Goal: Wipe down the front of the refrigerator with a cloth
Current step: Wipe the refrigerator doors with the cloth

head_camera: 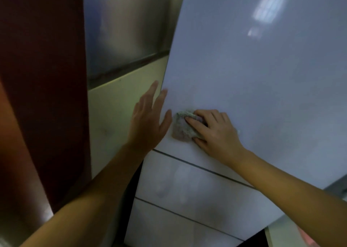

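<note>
The refrigerator's glossy white upper door [253, 74] fills the right of the head view, tilted, with two drawer fronts [187, 186] below it. A small crumpled greyish cloth [181, 128] lies against the door's lower left corner. My right hand [214, 132] presses the cloth to the door, fingers spread over it. My left hand [148, 119] is held flat with straight fingers at the door's left edge, just left of the cloth, holding nothing.
Left of the refrigerator runs a pale cream wall panel [116, 115] with a dull metallic sheet [124, 27] above it. A dark red-brown surface [41, 89] fills the far left. A window reflection [268, 8] shows high on the door.
</note>
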The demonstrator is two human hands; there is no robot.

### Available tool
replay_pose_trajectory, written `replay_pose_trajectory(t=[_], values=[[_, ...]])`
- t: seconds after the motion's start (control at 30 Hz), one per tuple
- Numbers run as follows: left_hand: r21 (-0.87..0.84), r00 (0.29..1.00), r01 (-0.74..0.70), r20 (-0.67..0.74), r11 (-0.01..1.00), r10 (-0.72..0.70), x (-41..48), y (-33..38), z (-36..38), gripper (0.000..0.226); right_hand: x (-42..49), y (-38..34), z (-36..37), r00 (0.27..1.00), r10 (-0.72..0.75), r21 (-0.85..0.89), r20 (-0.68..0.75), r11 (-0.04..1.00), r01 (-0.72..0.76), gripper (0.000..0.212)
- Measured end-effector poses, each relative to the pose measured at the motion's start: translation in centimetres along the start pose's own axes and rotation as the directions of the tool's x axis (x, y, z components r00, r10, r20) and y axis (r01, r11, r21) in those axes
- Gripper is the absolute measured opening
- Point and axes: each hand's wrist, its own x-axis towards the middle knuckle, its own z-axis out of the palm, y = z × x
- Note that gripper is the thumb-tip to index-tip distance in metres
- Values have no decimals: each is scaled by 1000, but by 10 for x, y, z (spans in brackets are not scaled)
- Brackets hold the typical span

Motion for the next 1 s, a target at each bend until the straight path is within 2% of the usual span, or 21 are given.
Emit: replay_pose_trajectory(t=[0.13,0.23,0.43,0.5,0.6,0.67,0.73,0.83,0.9,1.0], values=[[107,980,-199,8,974,199,30,5,1,55,-3,1,-2,1000,13,-3,8,1000,-13,52],[186,960,-281,69,941,273,29,-7,10,60,-3,-3,1,1000,20,3,-20,1000,-20,49],[213,952,-305,89,928,292,28,-16,13,65,-9,-11,17,992,-108,1,72,994,108,49],[209,953,-303,85,930,292,27,-18,13,65,-6,-7,11,997,-61,2,45,998,61,50],[205,949,-315,63,927,309,28,-17,13,60,7,3,-7,991,104,10,-89,995,-104,51],[198,949,-315,48,928,312,28,-16,13,56,12,2,-7,980,161,13,-119,987,-161,52],[189,951,-310,45,932,307,27,-16,14,56,6,-10,7,991,119,19,-62,993,-118,55],[205,950,-313,82,927,303,26,-18,12,62,-17,-31,30,997,-32,29,71,999,30,48],[212,950,-313,85,926,302,26,-18,11,64,-22,-30,27,994,-20,45,107,999,15,49],[220,953,-300,98,928,285,26,-15,10,67,-10,-13,5,994,109,53,15,992,-110,54]])
